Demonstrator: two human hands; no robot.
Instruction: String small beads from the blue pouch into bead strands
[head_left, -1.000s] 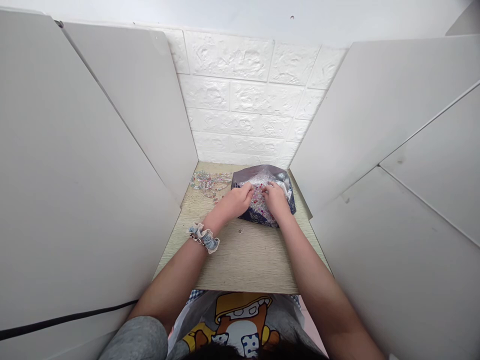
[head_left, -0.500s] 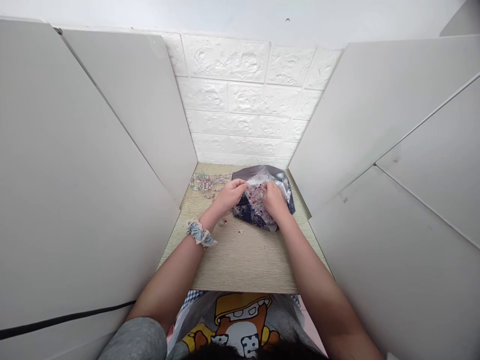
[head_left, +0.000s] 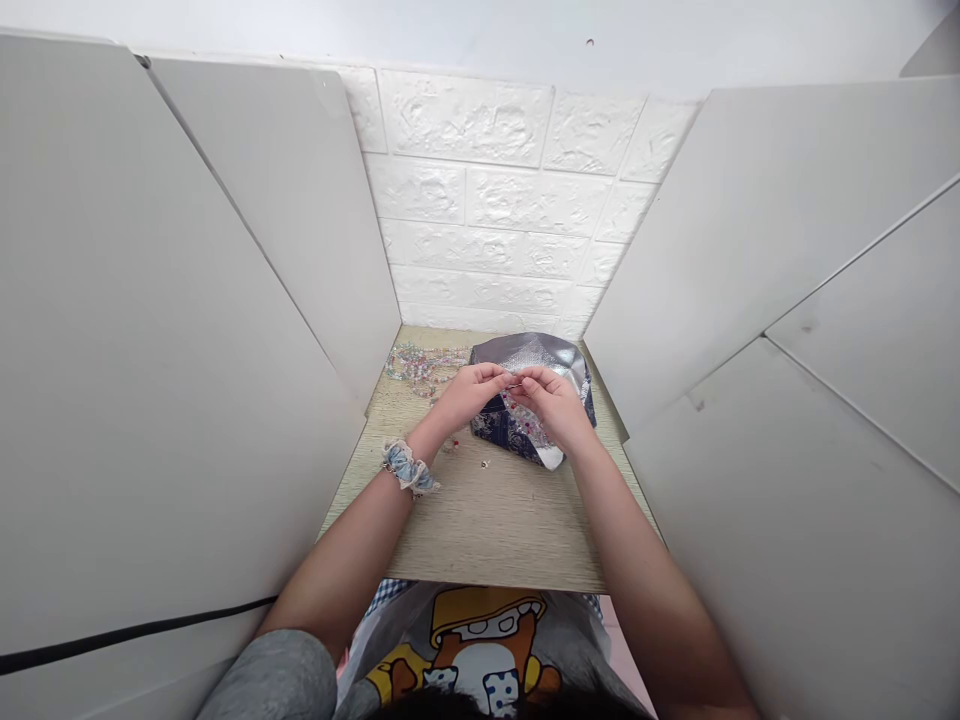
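Note:
My left hand [head_left: 471, 393] and my right hand [head_left: 553, 402] are raised together just above a dark blue foil bag [head_left: 534, 392] that lies open on the wooden table [head_left: 487, 520]. Both hands pinch their fingertips toward each other around something very small, perhaps a thin thread or a bead; I cannot make it out. Small pink and clear beads show inside the bag under my right hand. My left wrist wears a blue scrunchie [head_left: 409, 468].
A pile of strung pastel beads [head_left: 424, 363] lies at the back left of the table. A few loose beads [head_left: 466, 455] sit near my left wrist. White panels wall in both sides, with a white brick wall behind.
Both hands have lifted out of the bag's beads and come together fingertip to fingertip above it. The bag has shifted slightly.

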